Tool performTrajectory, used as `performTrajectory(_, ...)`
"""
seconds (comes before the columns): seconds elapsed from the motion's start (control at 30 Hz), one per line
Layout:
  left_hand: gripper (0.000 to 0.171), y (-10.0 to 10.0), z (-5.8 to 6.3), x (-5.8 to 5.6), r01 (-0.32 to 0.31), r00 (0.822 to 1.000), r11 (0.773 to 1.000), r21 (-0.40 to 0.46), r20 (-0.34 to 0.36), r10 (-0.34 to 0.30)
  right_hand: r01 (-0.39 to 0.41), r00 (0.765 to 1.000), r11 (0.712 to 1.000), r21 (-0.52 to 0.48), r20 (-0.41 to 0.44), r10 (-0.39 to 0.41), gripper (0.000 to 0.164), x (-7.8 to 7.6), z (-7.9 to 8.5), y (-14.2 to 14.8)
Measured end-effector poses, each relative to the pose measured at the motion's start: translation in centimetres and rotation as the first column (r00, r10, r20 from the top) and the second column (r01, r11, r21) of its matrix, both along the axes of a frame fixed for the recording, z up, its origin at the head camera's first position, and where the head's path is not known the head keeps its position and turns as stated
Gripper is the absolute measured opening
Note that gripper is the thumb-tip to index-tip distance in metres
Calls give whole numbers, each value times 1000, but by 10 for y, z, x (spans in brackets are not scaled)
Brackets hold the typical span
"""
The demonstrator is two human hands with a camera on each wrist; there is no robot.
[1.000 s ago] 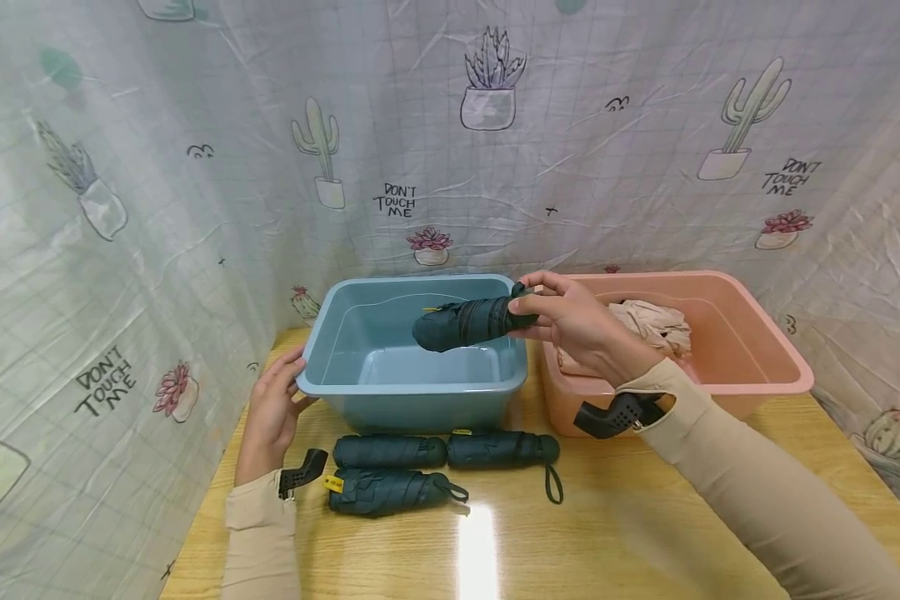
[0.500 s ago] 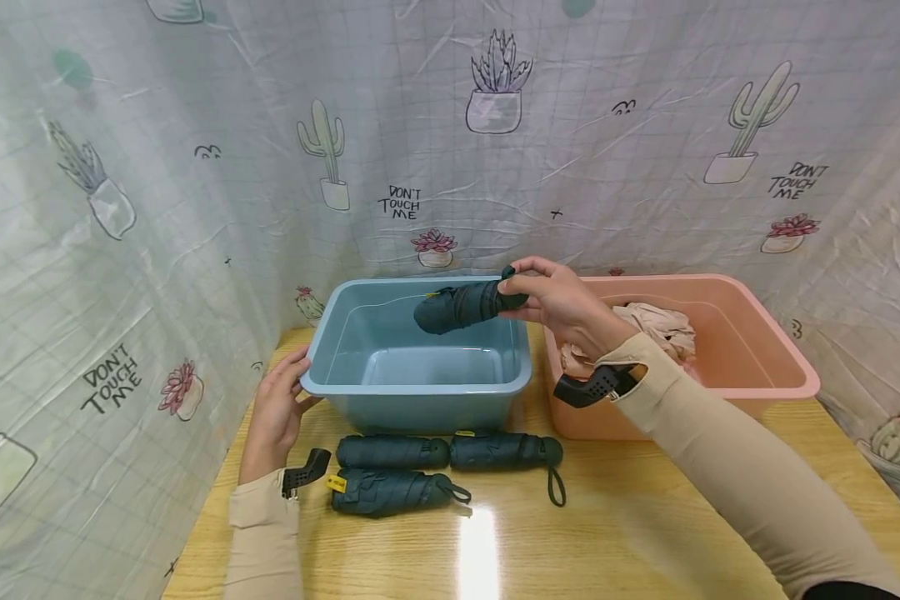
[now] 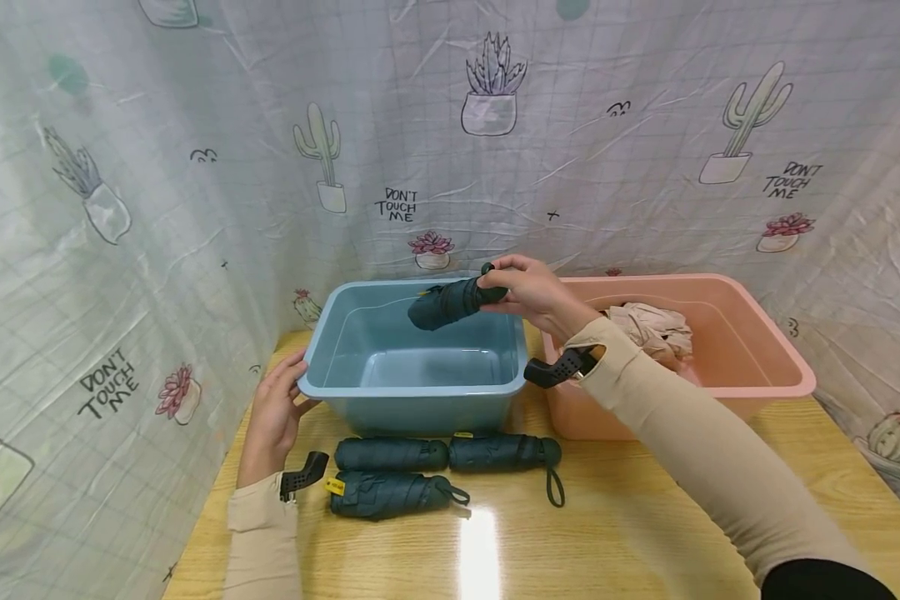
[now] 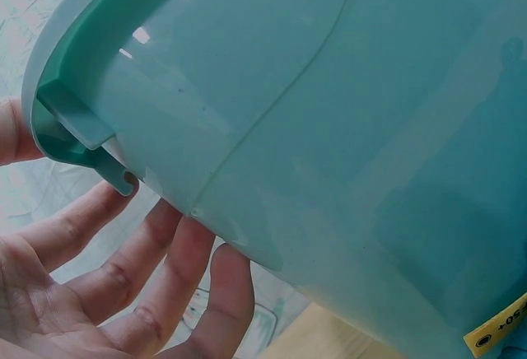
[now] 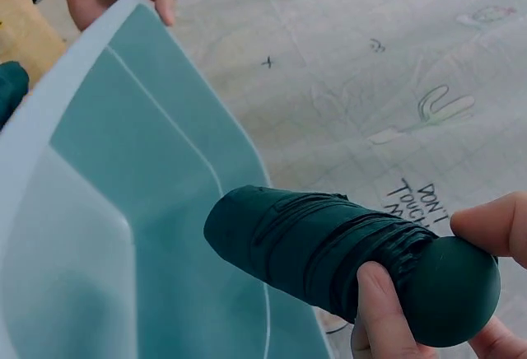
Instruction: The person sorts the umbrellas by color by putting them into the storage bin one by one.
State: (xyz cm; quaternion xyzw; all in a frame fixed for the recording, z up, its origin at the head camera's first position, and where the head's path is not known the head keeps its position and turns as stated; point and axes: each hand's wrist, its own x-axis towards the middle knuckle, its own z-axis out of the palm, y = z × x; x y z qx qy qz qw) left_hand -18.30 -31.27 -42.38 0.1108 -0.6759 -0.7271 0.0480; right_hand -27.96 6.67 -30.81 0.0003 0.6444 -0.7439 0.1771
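You seem mid-placement: your right hand (image 3: pixel 528 293) pinches the folded compact umbrella (image 3: pixel 442 304) at one o'clock above the blue tub (image 3: pixel 412 390), your left hand (image 3: pixel 273 410), fingers parted, touches its nine o'clock edge, and the next move probably calls for lowering, then releasing.

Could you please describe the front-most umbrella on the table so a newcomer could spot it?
Find the blue tub on the wooden table. Along its near side, two dark umbrellas lie end to end. The front umbrella lies alone before the left one, a yellow tag showing at its left end.
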Motion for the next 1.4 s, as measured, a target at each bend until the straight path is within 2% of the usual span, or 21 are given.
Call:
performTrajectory(0.3, 51, -1, -1, 1, 4, 1000, 1000, -16, -16, -4, 37, 999, 998, 51, 15, -37, 19, -12, -10, -17)
performTrajectory(0.6, 49, -1, -1, 2, 4, 1000, 1000, -6, -19, -4, 29, 999, 995, 94, 22, -31, 18, -20, -22, -32)
performTrajectory(1.0, 48, -1, 0, 1, -5, 1000, 1000, -4, -12, 5, 22, 998, 996, 88, 60, -27, 25, -31, -24, -58)
performTrajectory(1.4, 48, -1, 0, 1, 3, 1000, 1000, -10, -12, -3, -18, 997, 982, 187, 76, 4, 21, -39, -39, -79)
